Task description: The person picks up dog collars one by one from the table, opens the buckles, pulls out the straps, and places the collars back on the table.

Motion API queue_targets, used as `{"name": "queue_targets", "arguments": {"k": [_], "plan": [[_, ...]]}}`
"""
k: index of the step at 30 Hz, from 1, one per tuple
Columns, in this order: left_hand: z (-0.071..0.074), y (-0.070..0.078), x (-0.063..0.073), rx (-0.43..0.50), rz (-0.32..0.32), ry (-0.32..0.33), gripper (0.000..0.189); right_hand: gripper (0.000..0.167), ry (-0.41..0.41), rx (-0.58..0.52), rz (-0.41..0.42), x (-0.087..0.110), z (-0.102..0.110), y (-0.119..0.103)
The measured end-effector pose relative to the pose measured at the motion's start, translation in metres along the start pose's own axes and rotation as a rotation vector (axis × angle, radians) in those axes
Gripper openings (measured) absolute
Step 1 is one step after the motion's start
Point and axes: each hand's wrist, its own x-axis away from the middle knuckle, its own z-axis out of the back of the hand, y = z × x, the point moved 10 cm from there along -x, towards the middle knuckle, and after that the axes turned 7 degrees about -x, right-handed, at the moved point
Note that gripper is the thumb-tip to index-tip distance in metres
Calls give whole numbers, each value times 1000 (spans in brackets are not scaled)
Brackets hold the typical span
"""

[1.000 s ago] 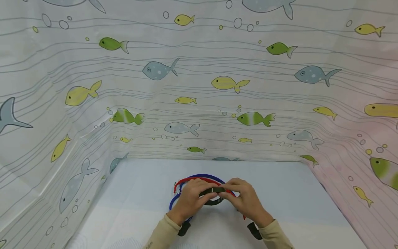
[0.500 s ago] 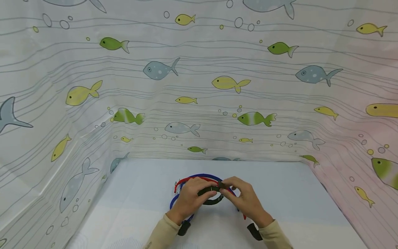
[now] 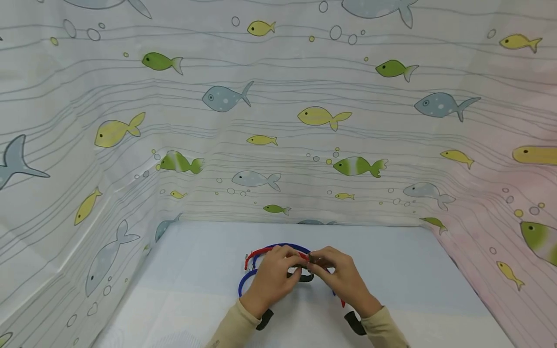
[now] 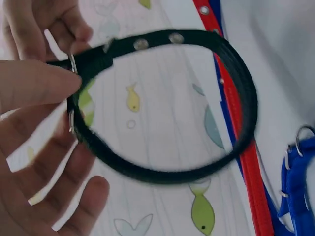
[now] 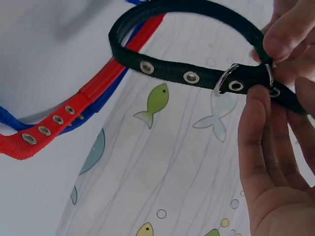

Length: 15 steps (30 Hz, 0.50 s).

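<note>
A dark green collar [image 4: 250, 105] with metal eyelets, a D-ring and a buckle is bent into a loop between both hands. My left hand [image 3: 276, 275] pinches its buckle end, the thumb [image 4: 39, 86] pressed on the band in the left wrist view. My right hand [image 3: 341, 273] holds the strap end by the buckle, its fingers [image 5: 256, 132] under the band in the right wrist view. In that view the strap end passes the metal frame and points right. Whether the buckle's prong sits in an eyelet cannot be made out.
A red collar [image 5: 106, 81] with eyelets lies beyond the hands on the pale table [image 3: 209, 251], alongside a blue collar [image 3: 285, 245]. Another blue piece with rings [image 4: 298, 172] lies to the left. Behind stands a fish-print sheet [image 3: 278, 159].
My left hand has shifted slightly right, closer to my right hand, and now covers more of the green collar. Earlier, my right fingers moved up along the strap; the loop has tilted.
</note>
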Motion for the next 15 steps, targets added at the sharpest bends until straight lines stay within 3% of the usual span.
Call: {"name": "queue_targets", "arguments": {"k": [8,11,15], "plan": [[0,-1,0,7,82,-5,15,18,56,-56,13,1,3,-1],[-5,-5,1,36,94,-47,14,16,71,-59,-14,3,3,1],[-16,-9,0,167,106,-151,8,14,95,-50,-20,6,4,-5]]}}
